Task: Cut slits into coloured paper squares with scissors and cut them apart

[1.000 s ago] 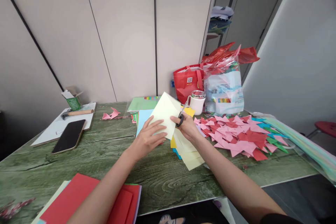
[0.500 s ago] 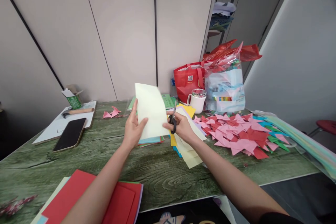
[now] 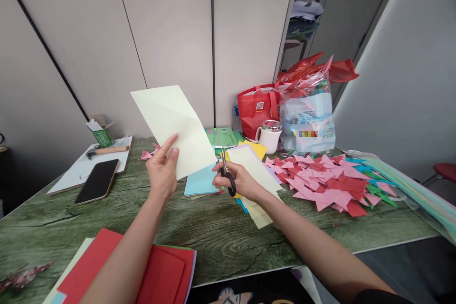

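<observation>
My left hand (image 3: pixel 162 171) pinches the lower left edge of a pale yellow-green sheet of paper (image 3: pixel 178 123), which is raised above the table and tilted. Black-handled scissors (image 3: pixel 228 175) are in my right hand (image 3: pixel 238 181), blades pointing up and away, close to the sheet's lower right corner. Below the sheet is a stack of light blue and other coloured paper (image 3: pixel 201 183). Beside my right hand, pale, lilac and yellow sheets (image 3: pixel 254 166) lie fanned out.
Folded pink and red paper pieces (image 3: pixel 327 178) are heaped at the right. Behind them stand a white mug (image 3: pixel 269 137), a red bag (image 3: pixel 254 109) and a plastic bag (image 3: pixel 308 118). Leftward lie a phone (image 3: pixel 98 181) and a hammer (image 3: pixel 107 150). Red sheets (image 3: pixel 166 270) lie near the front edge.
The pale sheet has swung up and left in my left hand and shows more of its length. My right hand has let go of its edge and moved slightly left and down, still holding the scissors.
</observation>
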### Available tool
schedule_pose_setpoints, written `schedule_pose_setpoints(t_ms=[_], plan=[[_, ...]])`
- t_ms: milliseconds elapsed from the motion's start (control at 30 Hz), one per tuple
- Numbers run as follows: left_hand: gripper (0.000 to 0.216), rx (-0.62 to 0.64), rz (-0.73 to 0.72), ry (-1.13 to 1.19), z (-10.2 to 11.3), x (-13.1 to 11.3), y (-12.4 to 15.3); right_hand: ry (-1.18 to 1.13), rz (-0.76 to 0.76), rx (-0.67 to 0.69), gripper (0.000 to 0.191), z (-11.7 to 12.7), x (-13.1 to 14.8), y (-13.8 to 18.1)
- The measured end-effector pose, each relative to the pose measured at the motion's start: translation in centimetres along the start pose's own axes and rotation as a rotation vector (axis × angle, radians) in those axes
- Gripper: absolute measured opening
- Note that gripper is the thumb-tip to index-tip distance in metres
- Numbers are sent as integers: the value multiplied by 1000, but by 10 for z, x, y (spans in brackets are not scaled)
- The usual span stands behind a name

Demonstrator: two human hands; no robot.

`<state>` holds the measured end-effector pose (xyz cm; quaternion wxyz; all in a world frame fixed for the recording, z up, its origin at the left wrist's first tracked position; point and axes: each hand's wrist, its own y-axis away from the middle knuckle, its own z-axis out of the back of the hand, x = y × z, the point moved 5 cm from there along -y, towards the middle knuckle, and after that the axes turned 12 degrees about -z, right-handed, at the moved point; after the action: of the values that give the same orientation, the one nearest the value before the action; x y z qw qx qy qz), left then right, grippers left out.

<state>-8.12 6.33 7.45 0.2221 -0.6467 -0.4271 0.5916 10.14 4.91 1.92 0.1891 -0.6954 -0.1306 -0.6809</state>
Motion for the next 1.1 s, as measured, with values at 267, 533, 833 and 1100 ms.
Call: schedule_pose_setpoints(t_ms=[267,533,833,1100], plan=[[28,92,44,-4,-6,4,4,17,-7,87,28,-11,-2,2],[38,199,11,-53,-11,-4,4,16,-2,40,31,-7,-3,2],[39,166,-40,-73,-8,-1,2,16,-11,18,31,-5,-7,-1],[35,177,-86,-141,-8,-5,2,46,-36,-7,34,-4,-7,-1]])
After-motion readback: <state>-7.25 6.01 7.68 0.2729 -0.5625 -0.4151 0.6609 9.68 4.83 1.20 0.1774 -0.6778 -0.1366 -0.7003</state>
